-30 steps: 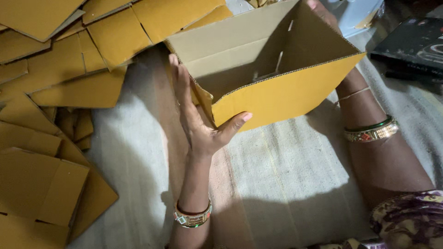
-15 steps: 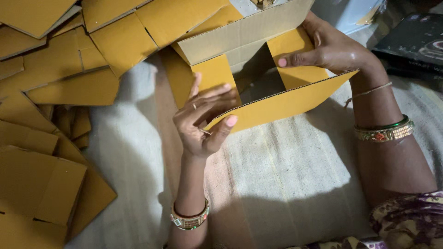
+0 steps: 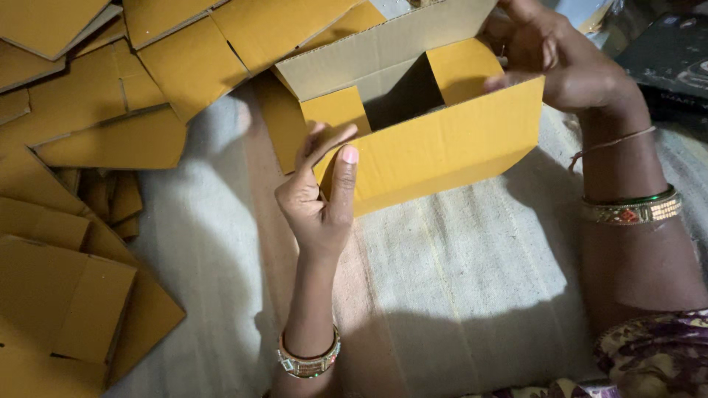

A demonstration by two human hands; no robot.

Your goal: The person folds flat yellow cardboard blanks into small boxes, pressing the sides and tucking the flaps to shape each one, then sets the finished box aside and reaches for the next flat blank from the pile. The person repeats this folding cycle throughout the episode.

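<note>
A half-folded cardboard box [image 3: 435,140] sits on a woven cloth [image 3: 472,273] in the upper middle of the view, its near flap toward the person. The left hand [image 3: 321,195] is at the box's near left corner, the right hand [image 3: 560,59] at its far right corner. Flat cardboard blanks [image 3: 81,221] lie piled to the left and behind the box, a dark flat package [image 3: 675,63] at far right.
</note>
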